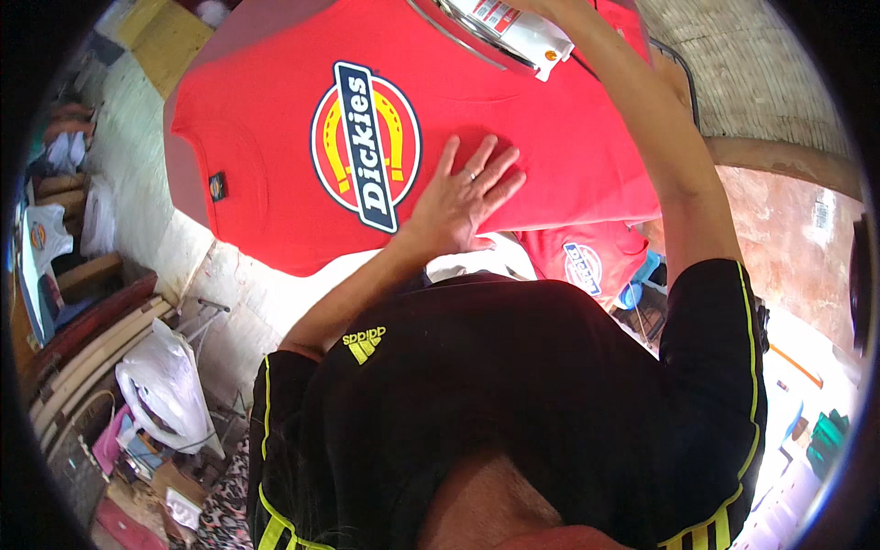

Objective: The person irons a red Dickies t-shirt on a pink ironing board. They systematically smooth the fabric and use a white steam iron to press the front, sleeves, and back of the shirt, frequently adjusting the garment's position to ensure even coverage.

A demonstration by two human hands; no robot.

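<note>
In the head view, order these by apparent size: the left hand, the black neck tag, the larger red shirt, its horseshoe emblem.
1. Larger red shirt
2. Horseshoe emblem
3. Left hand
4. Black neck tag

Of red shirts there are two: one large red shirt (458, 110) and one second red shirt (555, 257), near the lower right of the large one. Printed emblems (367, 147) are two, one on each. Over the large red shirt I count one iron (513, 27), two hands, namely one left hand (467, 192) and one right hand (547, 6) mostly cut off, and one ring (472, 175). At its neck is one black label (217, 187).
</note>
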